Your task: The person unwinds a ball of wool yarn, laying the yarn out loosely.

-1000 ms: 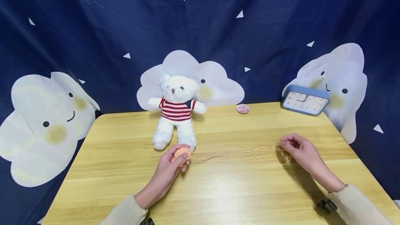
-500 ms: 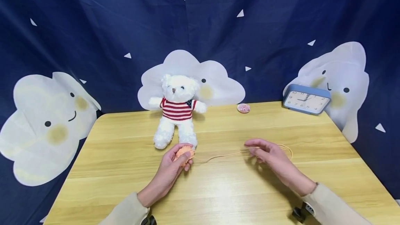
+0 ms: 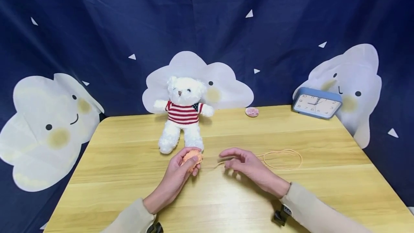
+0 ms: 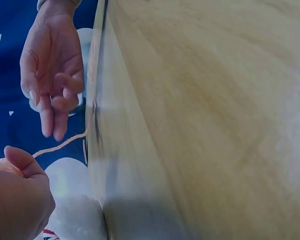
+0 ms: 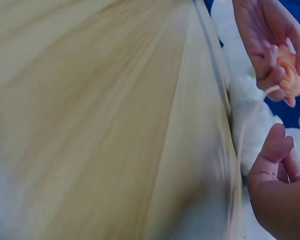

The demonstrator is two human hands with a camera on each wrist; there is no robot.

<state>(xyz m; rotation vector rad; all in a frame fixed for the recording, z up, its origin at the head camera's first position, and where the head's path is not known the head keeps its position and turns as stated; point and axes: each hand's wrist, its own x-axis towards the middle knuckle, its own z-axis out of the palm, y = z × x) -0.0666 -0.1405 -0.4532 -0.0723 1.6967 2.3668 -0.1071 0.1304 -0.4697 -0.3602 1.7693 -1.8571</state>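
My left hand (image 3: 181,170) holds a small ball of peach-orange yarn (image 3: 192,157), thumb across its near side and fingers behind it. From the ball a loose strand of yarn (image 4: 62,144) leads off to the right. My right hand (image 3: 247,166) hovers over the table just right of the ball, its fingers bent and spread apart with nothing between them. The strand passes close to its fingertips in the left wrist view. Past this hand, the tail of the strand lies in a wide loop on the wood. In the right wrist view the ball (image 5: 291,75) shows wound in thick turns.
A white teddy bear (image 3: 182,114) in a red-striped shirt sits behind my left hand. Toward the back edge of the wooden table (image 3: 129,139) lie a small round pink item (image 3: 252,112) and a blue clock (image 3: 317,103). A navy curtain (image 3: 223,21) with clouds hangs behind.
My right hand has let go of the far yarn loop and moved left along the strand toward the ball. The left hand stays nearly in place, still gripping the ball.
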